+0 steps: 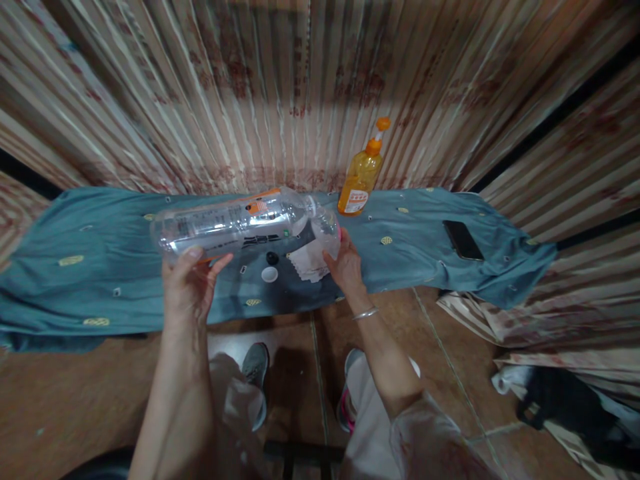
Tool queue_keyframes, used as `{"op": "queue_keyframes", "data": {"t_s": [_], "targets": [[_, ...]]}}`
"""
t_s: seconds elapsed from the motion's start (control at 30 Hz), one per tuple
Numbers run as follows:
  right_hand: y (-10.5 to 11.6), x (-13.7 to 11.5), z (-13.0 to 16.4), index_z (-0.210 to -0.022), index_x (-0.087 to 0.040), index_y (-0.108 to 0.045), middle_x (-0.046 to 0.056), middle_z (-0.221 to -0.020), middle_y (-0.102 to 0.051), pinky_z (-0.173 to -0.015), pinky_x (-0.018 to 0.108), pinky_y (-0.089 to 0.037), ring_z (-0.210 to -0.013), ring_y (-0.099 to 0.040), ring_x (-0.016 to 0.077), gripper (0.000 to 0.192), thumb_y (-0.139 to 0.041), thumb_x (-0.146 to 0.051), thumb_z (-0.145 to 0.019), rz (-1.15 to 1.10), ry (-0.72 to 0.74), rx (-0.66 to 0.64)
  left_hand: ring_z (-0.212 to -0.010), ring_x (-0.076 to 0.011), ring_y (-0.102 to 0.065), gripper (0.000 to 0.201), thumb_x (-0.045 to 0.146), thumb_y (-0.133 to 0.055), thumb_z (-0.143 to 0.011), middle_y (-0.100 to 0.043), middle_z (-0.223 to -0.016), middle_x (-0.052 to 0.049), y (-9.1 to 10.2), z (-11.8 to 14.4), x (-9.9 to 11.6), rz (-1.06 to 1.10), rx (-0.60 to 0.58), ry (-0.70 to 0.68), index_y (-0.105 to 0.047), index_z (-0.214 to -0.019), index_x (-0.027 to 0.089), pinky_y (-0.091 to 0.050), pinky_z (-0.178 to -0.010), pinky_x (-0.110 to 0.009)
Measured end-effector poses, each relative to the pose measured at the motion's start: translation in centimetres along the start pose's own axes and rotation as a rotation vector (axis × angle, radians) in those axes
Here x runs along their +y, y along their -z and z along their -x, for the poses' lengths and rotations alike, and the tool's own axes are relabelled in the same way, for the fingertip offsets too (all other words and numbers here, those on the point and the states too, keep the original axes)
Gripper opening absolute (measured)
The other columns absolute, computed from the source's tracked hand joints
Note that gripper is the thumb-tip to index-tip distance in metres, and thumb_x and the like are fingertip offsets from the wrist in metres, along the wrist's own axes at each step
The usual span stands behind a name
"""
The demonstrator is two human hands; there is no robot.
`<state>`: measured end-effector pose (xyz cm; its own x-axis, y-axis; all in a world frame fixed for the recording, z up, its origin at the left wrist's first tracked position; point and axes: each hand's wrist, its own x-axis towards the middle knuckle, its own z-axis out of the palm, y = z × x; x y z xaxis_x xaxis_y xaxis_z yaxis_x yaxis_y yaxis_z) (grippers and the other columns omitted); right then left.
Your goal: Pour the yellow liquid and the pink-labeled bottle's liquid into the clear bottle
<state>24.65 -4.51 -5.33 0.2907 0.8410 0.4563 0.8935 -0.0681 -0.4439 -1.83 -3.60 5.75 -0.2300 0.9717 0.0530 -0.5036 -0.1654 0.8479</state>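
My left hand (193, 280) grips a large clear plastic bottle (225, 227) near its base. The bottle lies almost level above the table, its neck to the right, with a silver and orange label. My right hand (345, 263) is closed round a small clear plastic cup-like piece (325, 223) with some pink at its right end. This piece meets the bottle's mouth; whether they are joined, I cannot tell. Below them on the cloth are a black cap (271, 258), a white cap (269, 274) and a few white paper sheets (309, 261).
A teal cloth (130, 293) covers the narrow table. An orange pump bottle (361, 177) stands at the back, right of centre. Farther right lies a black phone (463, 240). Pleated curtains (270, 100) hang behind, and a black bag (570, 407) sits on the floor at right.
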Motion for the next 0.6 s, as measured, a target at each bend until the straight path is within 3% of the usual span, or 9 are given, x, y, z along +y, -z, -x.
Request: {"op": "queue_keyframes", "data": {"t_s": [0.6], "targets": [[0.05,-0.15,-0.09,-0.14,-0.008,-0.028,0.023,-0.131,-0.054,-0.097,0.042,-0.047,-0.12,-0.054,0.0287,0.066,-0.055,-0.029,-0.083,-0.018,-0.016,0.008,-0.067,-0.0171,-0.066,0.037,0.015,-0.081,-0.039,-0.066,-0.068,0.003,-0.19,-0.12,0.03,0.06,0.037,0.02,-0.057,-0.067,0.016,-0.062,-0.053,-0.032]]}}
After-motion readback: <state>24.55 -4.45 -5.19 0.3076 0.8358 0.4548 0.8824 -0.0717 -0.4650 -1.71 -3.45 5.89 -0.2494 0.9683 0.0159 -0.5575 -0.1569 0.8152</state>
